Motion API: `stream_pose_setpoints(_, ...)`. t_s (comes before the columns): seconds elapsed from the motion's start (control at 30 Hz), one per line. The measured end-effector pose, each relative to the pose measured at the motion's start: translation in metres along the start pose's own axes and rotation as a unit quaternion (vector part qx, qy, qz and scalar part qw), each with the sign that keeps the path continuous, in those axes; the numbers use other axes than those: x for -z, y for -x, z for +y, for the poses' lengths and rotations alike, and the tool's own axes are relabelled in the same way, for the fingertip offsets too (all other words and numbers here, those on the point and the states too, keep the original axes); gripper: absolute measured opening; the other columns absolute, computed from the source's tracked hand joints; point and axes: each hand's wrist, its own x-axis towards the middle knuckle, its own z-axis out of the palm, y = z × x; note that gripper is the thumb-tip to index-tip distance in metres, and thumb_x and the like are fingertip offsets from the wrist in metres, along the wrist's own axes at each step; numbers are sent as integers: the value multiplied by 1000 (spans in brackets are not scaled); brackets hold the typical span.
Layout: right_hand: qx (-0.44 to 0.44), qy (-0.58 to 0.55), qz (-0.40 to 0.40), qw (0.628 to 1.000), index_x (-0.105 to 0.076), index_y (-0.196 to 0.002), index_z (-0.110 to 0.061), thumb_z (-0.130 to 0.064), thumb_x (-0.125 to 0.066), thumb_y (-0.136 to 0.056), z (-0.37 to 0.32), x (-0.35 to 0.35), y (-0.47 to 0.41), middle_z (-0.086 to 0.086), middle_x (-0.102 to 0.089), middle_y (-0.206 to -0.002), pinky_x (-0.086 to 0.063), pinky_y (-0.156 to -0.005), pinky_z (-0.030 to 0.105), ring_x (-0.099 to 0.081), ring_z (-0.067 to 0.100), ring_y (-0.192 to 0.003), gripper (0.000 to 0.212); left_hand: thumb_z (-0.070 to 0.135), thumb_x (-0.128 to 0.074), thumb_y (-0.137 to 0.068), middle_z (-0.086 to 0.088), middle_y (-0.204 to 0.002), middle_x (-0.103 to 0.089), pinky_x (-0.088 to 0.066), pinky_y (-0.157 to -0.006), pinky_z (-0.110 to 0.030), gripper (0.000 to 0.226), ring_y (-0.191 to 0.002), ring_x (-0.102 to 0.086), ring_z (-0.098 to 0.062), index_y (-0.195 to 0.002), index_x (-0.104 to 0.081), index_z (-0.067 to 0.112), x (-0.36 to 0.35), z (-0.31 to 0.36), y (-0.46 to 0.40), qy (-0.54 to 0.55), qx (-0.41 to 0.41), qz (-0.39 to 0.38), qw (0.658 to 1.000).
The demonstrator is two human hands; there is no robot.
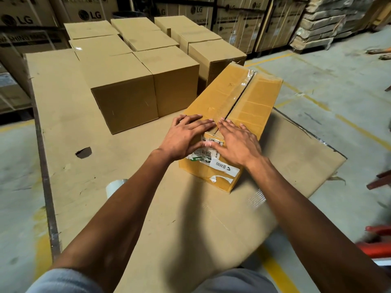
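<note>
A long yellow-brown carton (249, 102) lies on a cardboard sheet (69, 123), its top flaps meeting along a seam with clear tape over the far part. Torn white labels cover its near end. My left hand (186, 138) lies flat on the near end of the left flap, fingers straight, thumb down over the carton's end face. My right hand (237, 142) presses flat on the right flap beside it, thumb also over the end face. A roll of clear tape (115, 187) lies on the sheet by my left forearm, partly hidden by it.
Several closed plain brown boxes (124, 89) stand packed together on the sheet behind and left of the carton. Stacked appliance cartons (88, 14) line the back wall. Wooden pallets (317, 24) are piled at back right. A red object (378, 240) sits at the right edge on the concrete floor.
</note>
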Motion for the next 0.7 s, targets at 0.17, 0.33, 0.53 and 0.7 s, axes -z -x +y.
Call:
stream_pose_setpoints(0.17,-6,4,8,1000,-25,-166,-16,-77,-16,-103,-2,-2,-2,3,-23,-174,-22,-131,49,-24,20,-161,89,65,-39,-112,15,-166,-50,-31,-119,-50,60,-155,-43,-20,-165,-42,37,-5,1,0,-20,8,25,999)
stream_pose_setpoints(0.33,12,12,-14,1000,-17,-168,-14,-72,-22,-104,1,-2,-2,5,-14,-176,-17,-132,47,-17,20,-163,86,67,-46,-109,16,-168,-47,-31,-118,-50,63,-156,-42,-20,-165,-42,37,-9,0,0,-30,2,29,999)
stream_pose_setpoints(0.53,19,24,-9,999,-15,-168,-13,-67,-41,-101,0,-1,1,5,-12,-177,-16,-132,46,-15,20,-163,90,75,-53,-101,10,-174,-39,-26,-121,-52,83,-161,-34,-24,-170,-32,34,-5,-5,3,-38,-20,-2,999)
stream_pose_setpoints(0.7,2,-15,11,1000,-23,-167,-16,-65,-16,-108,-1,3,0,2,-20,-175,-18,-132,45,-20,17,-162,77,57,-29,-116,15,-169,-46,-27,-120,-49,55,-157,-40,-19,-167,-40,38,-3,-1,0,-9,-2,24,1000)
